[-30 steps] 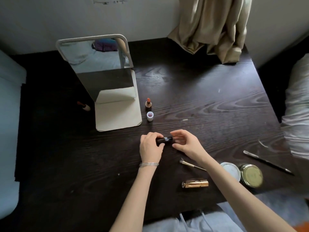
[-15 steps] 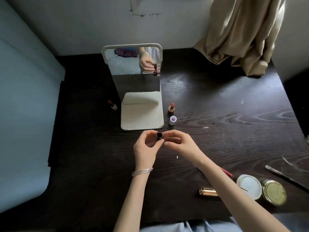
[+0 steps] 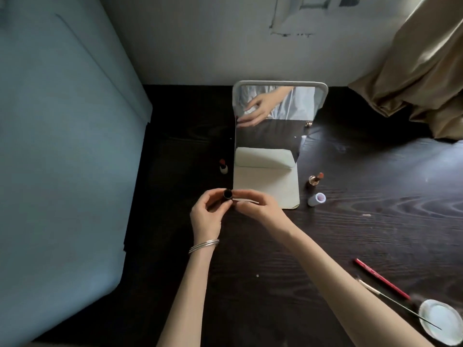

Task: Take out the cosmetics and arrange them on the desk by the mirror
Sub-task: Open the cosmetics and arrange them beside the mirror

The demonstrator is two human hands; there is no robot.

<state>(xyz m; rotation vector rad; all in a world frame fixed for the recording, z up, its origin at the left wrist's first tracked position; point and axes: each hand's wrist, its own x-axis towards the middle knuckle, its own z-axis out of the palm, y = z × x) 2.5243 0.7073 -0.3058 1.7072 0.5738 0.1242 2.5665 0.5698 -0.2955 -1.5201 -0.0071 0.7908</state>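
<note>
A small dark tube — apparently a lipstick with its open end turned up toward the camera — is pinched between the thumb and fingertips of the left hand, just in front of the near left corner of the mirror base. The right hand is curled against the tube's right side and seems to grip it too, though the contact is blurred. The tube is judged light, rigid and smooth, so it could slip or roll; it is best held round its barrel, away from any soft tip. Two other lipsticks stand uncapped — one right of the mirror beside a pale cap, one to its left — on the dark desk.
</note>
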